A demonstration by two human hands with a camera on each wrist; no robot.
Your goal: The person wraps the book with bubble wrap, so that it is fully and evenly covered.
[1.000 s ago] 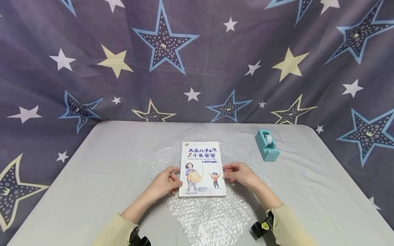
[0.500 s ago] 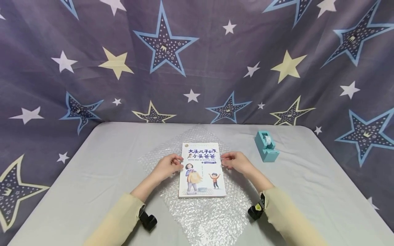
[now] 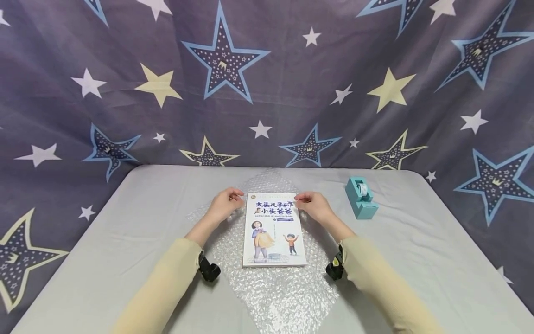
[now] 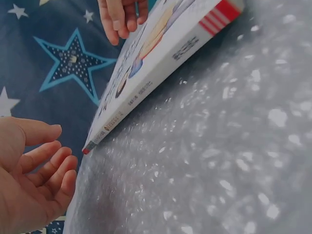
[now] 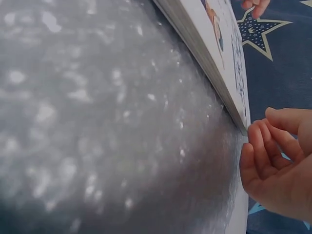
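Note:
A white picture book (image 3: 267,232) with a drawn adult and child on its cover lies face up on a sheet of clear bubble wrap (image 3: 283,292). Beside the book's upper left corner is my left hand (image 3: 225,204); its fingers are loosely curved and hold nothing, as the left wrist view also shows, with a small gap to the spine. My right hand (image 3: 314,205) is at the upper right corner, fingers (image 5: 258,151) bent and very near the page edges. Whether they touch the book I cannot tell.
A teal tape dispenser (image 3: 361,198) with a roll of tape stands at the back right of the grey cloth-covered table (image 3: 104,250). A dark star-patterned curtain (image 3: 267,83) hangs behind the table.
Both hands have moved up along the book's sides, from its lower half to its top corners. The book, bubble wrap and tape dispenser have stayed in place.

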